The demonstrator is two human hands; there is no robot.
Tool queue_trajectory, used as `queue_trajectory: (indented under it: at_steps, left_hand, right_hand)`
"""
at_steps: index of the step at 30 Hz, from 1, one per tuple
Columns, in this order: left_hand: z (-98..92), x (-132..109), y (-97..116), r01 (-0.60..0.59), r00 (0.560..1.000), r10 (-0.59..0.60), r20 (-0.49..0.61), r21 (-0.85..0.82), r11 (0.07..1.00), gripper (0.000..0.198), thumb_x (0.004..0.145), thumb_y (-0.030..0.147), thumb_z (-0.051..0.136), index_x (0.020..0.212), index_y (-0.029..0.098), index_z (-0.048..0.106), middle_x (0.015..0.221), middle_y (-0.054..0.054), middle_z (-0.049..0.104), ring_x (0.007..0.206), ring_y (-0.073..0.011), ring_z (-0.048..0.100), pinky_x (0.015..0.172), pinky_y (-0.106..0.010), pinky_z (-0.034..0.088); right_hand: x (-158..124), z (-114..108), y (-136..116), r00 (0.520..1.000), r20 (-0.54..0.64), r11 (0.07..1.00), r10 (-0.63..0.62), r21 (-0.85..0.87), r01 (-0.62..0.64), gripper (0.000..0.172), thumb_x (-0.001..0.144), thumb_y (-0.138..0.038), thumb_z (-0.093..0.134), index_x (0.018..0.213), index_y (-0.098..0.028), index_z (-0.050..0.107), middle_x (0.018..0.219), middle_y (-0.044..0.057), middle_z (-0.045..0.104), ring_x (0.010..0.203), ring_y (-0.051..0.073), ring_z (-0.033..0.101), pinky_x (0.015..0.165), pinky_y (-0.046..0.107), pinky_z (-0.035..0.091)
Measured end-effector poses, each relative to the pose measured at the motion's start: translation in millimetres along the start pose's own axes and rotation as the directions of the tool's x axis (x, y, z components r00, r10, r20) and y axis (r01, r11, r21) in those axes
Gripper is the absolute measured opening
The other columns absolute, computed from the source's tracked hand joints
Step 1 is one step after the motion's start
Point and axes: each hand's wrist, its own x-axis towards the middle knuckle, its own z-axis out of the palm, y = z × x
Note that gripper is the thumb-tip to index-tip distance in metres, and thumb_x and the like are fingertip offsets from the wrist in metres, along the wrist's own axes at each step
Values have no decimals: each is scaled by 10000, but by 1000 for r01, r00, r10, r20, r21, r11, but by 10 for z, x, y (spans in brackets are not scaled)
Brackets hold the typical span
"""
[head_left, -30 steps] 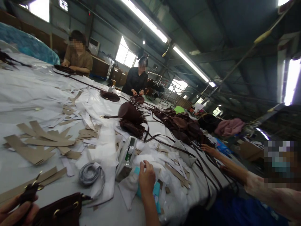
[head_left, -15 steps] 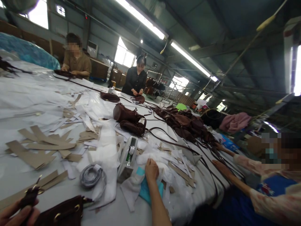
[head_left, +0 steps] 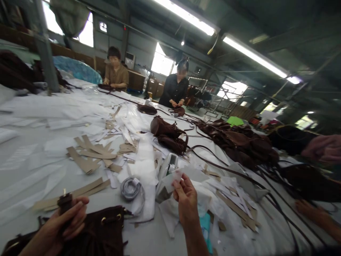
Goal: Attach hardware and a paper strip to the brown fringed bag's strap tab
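My left hand [head_left: 69, 218] is closed around the end of a dark brown strap [head_left: 64, 202] with a small metal fitting at its tip. Just below it, a dark brown drawstring bag [head_left: 102, 233] with gold eyelets lies at the table's near edge. Between the thumb and fingers of my right hand [head_left: 185, 193] is a small white sheet [head_left: 176, 177], thin and partly see-through. Right behind that sheet stands a grey-white dispenser [head_left: 166, 169], partly covered by it. Blue cloth or plastic [head_left: 205, 227] lies beside my right wrist.
Cardboard strips [head_left: 92, 154], white wrapping sheets [head_left: 144, 170] and a grey coil [head_left: 131, 188] litter the table. Brown bags [head_left: 169, 135] and a bag pile [head_left: 237, 138] lie beyond. Two people work across the table; another person's hand [head_left: 309, 209] is at right.
My right hand has risen from the white and blue material and now holds a small white sheet. My view has swung left. My left hand keeps hold of the strap.
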Motion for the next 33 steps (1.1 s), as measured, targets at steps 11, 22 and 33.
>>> queue_trajectory:
  at_steps: [11, 22, 33]
  left_hand:
    - [135, 78, -20, -120, 991, 100, 88, 258, 959, 511, 707, 612, 721, 847, 131, 620, 403, 117, 324, 367, -27, 230, 387, -164, 152]
    - [119, 1, -87, -306, 946, 316, 72, 520, 797, 364, 788, 490, 679, 724, 153, 559, 441, 90, 389, 388, -51, 320, 399, -183, 216]
    - [228, -12, 4, -282, 959, 229, 165, 606, 744, 408, 794, 536, 637, 674, 154, 561, 449, 70, 415, 408, -71, 329, 419, -202, 227]
  right_hand:
    - [-749, 1551, 265, 851, 520, 997, 75, -61, -51, 460, 714, -250, 672, 1171, -202, 657, 752, -19, 572, 511, 74, 453, 460, 197, 340]
    - [-927, 1295, 256, 735, 613, 954, 292, -132, -269, 418, 704, -521, 715, 575, -127, 671, 522, -17, 525, 495, 87, 403, 458, 215, 261]
    - [-985, 1373, 387, 788, 537, 941, 300, -31, -337, 489, 693, -575, 717, 539, -133, 575, 501, -34, 489, 488, 75, 362, 462, 219, 240]
